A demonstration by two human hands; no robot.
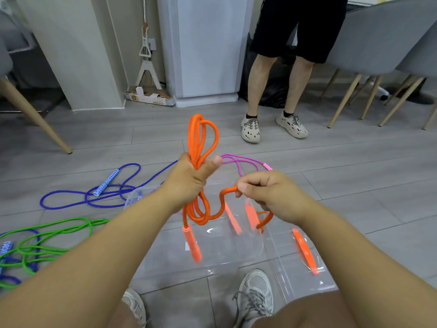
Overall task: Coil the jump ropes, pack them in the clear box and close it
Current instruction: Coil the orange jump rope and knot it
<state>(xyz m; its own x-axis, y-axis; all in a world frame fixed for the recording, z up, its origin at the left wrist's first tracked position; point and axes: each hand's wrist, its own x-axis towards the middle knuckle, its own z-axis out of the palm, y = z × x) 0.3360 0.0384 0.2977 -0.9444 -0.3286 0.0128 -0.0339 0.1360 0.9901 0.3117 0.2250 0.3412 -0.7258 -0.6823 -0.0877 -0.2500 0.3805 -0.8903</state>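
Note:
My left hand (189,179) grips a bundle of loops of the orange jump rope (199,138); loops stand up above the fist and more hang below it, ending in an orange handle (192,245). My right hand (267,192) pinches a free stretch of the same rope. Below the hands, the clear box (227,259) sits open on the floor, with its clear lid (305,266) beside it on the right, bearing an orange latch. A purple rope (94,195), a green rope (47,235) and a pink rope (241,162) lie loose on the floor.
Another person's legs (274,91) stand a little beyond the box. Grey chairs with wooden legs (369,98) are at the right, a chair leg (33,117) at the left. A white cabinet (203,48) stands behind. My own shoes (255,294) are at the bottom.

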